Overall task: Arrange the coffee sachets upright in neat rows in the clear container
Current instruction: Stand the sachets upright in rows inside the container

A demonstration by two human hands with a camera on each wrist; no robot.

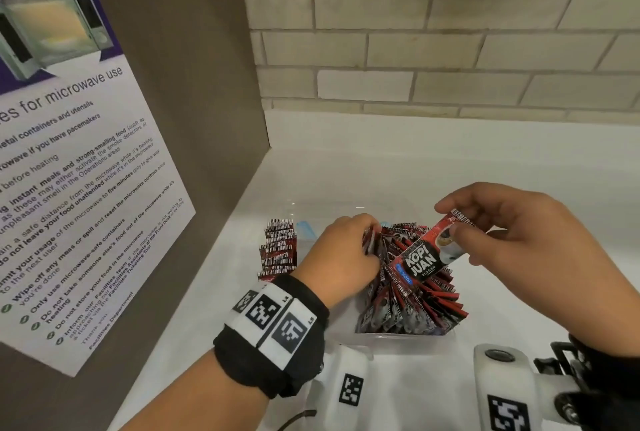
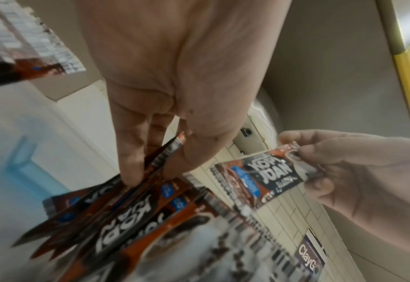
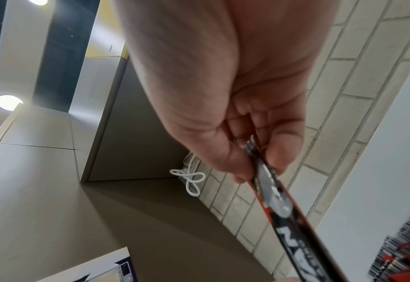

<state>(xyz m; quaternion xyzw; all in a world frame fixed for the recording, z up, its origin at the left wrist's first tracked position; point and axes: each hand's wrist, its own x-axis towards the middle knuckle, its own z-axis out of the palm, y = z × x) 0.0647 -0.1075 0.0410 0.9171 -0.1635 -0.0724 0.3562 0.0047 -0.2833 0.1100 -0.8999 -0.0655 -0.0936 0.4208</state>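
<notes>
The left hand (image 1: 341, 259), nearest, is pushed into the packed coffee sachets (image 1: 412, 302) in the clear container (image 1: 405, 340) near the tabletop's front edge, its grip pinching several, probably to open a gap; one sachet (image 1: 427, 257) is pinched by its top in the right hand (image 1: 512, 226), slanted above the row, seemingly for insertion.

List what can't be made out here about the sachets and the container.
- Clear container, head view: the left hand and sachets hide its floor; far rim barely visible.
- Sachets under the left fingers, left wrist view: blurred, no count possible.
- Held sachet, right wrist view: seen edge-on, lower end cut off; right hand pinches its top.
</notes>
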